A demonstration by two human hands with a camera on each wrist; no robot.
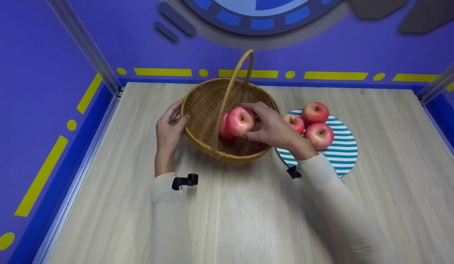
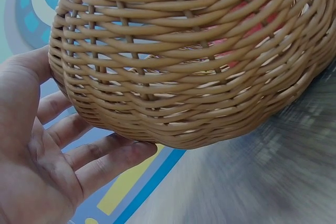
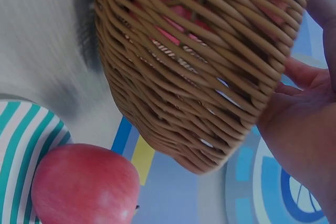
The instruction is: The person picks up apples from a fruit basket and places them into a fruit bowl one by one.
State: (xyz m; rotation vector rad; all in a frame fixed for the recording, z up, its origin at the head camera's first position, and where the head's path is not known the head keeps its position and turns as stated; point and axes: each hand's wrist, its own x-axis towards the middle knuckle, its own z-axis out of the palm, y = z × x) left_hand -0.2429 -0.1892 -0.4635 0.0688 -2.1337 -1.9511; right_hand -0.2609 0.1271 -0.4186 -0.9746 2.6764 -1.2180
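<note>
A wicker basket [image 1: 200, 96] with an arched handle stands on the wooden table, tilted slightly. My left hand [image 1: 169, 129] grips its left rim, thumb over the edge; in the left wrist view the fingers spread along the outer weave [image 2: 173, 61]. Inside the basket, my right hand [image 1: 274, 128] holds a red apple [image 1: 238, 123] between thumb and fingers. Another apple [image 1: 224, 127] shows partly behind it, low in the basket. Through the weave in the right wrist view, only patches of red are visible; the right fingertips are hidden by the basket wall [image 3: 194, 77].
Right of the basket lies a round plate [image 1: 344, 150] with teal and white stripes. It carries three apples: one at the back [image 1: 315, 112], one in front [image 1: 319, 136] and one at left [image 1: 293, 124]. Blue panels [image 1: 102, 22] bound the table at the back and sides.
</note>
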